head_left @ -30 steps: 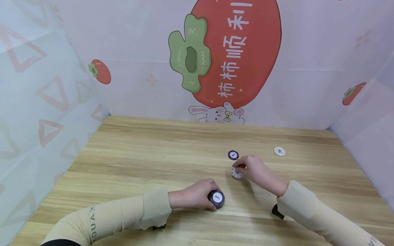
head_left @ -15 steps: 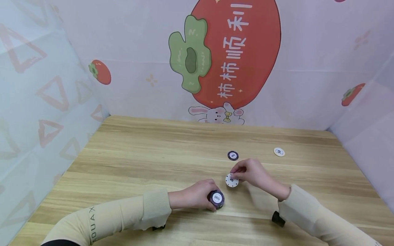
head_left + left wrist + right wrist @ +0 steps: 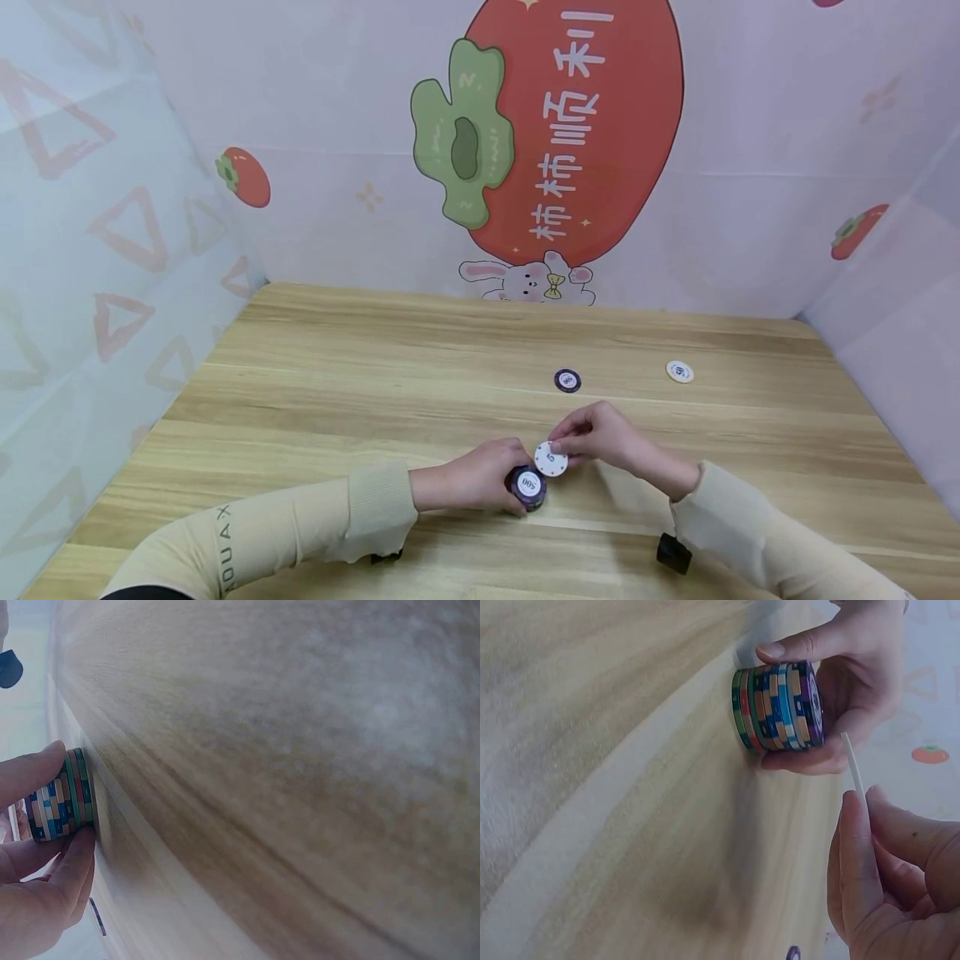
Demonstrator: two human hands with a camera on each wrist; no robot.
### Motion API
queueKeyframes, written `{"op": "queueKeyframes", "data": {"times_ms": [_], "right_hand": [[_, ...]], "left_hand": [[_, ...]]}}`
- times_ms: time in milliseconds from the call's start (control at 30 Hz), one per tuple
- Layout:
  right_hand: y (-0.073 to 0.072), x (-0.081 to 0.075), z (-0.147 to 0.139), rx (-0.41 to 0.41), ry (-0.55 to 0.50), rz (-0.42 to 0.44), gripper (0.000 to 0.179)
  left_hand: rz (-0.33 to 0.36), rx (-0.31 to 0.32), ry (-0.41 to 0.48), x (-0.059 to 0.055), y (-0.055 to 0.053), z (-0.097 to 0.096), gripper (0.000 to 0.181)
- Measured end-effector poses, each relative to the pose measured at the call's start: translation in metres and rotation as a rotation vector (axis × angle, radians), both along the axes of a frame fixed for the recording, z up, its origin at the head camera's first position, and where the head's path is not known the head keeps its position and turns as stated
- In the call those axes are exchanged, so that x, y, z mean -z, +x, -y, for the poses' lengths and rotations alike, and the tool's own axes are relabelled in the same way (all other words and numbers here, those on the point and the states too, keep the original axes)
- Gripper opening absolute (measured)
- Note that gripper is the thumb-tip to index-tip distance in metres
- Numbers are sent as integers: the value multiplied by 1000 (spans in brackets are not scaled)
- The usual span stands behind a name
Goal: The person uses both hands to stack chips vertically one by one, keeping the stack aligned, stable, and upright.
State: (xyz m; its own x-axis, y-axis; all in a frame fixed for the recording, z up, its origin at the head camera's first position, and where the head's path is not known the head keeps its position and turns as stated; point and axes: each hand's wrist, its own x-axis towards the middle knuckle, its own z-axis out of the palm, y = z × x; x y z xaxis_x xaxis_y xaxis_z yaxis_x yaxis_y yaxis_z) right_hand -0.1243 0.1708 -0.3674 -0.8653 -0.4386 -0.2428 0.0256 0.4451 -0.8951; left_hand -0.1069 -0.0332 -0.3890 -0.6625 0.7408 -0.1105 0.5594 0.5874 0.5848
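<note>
A stack of several poker chips (image 3: pixel 776 709) stands on the table, its edges striped green, red, blue, orange and purple. Its top chip (image 3: pixel 529 485) is dark purple with a white centre marked 500. My left hand (image 3: pixel 480 475) holds the stack around its sides, thumb on one side and fingers on the other. Between thumb and fingers, my right hand (image 3: pixel 603 437) pinches a white poker chip (image 3: pixel 551 459) with dark dots along its rim. In the right wrist view that white chip (image 3: pixel 853 765) appears edge-on, raised off the table near the top of the stack.
Farther back on the wooden table (image 3: pixel 390 358) lie a dark purple chip (image 3: pixel 567 381) and, to its right, a white chip (image 3: pixel 680 372) marked 50. Printed cloth walls (image 3: pixel 337 225) enclose the table at the back and both sides.
My right hand has lifted the white chip from behind the stack and brought it leftward and nearer, right up to the stack. My left hand has stayed in place around the stack.
</note>
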Motion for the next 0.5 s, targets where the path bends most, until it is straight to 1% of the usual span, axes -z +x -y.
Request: {"op": "queueKeyframes", "data": {"times_ms": [133, 233, 433, 500], "right_hand": [[2, 3, 1, -15, -19, 30, 19], [4, 4, 2, -36, -11, 44, 18], [7, 3, 4, -72, -38, 120, 18], [8, 3, 5, -83, -42, 133, 18]], "left_hand": [[3, -1, -2, 0, 1, 0, 38], [3, 0, 0, 0, 1, 0, 37], [16, -5, 3, 0, 0, 0, 37], [18, -4, 6, 0, 0, 0, 37]]}}
